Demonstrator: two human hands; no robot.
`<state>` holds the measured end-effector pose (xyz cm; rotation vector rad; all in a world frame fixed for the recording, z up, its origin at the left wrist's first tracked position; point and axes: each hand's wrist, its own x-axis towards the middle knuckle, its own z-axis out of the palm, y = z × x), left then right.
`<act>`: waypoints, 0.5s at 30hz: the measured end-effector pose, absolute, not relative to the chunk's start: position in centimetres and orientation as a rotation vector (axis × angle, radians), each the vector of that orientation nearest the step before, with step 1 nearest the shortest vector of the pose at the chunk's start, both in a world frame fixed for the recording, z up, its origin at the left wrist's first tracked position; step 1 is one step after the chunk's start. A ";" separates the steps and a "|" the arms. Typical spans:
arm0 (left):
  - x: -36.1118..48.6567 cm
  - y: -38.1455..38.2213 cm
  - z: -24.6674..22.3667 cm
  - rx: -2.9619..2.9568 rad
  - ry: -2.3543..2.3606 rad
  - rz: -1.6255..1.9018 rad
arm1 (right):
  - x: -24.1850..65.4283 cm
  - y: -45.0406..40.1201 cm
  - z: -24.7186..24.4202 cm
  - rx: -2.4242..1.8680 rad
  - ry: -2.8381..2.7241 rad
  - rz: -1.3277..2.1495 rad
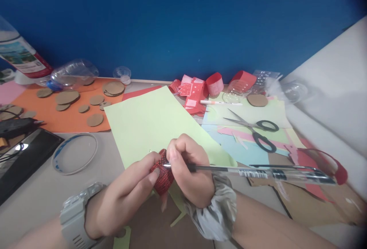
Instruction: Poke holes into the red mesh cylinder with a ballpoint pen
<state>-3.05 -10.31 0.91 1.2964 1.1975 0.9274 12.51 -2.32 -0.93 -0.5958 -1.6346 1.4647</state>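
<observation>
My left hand [126, 193], with a grey watch at the wrist, pinches a small red piece with dark patterning [164, 178]; its exact kind is hard to make out. In my right hand [190, 168] is a clear-barrelled pen [258, 172], held nearly level, its tip at the red piece. A grey scrunchie [215, 211] circles my right wrist. Beyond both hands lies a pale green sheet of paper [146, 119]. Part of the red piece is covered by my fingers.
Scissors [255, 126] with black handles lie open on coloured paper at right. Cardboard discs [67, 97] rest on an orange sheet [34, 117], near a clear plastic bottle [76, 71]. A plastic ring [74, 153] and a black phone-like slab [31, 157] are at left. Red paper pieces [196, 92] sit behind.
</observation>
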 end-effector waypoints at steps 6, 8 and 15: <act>-3.1 -10.3 0.9 1.287 1.170 0.920 | 12.4 -2.4 -0.6 -0.630 -1.636 1.466; -3.1 -10.4 0.9 1.297 1.192 0.915 | 12.3 -2.4 -0.4 -0.646 -1.627 1.463; -3.0 -10.4 0.9 1.306 1.218 0.913 | 12.2 -2.3 -0.5 -0.636 -1.616 1.447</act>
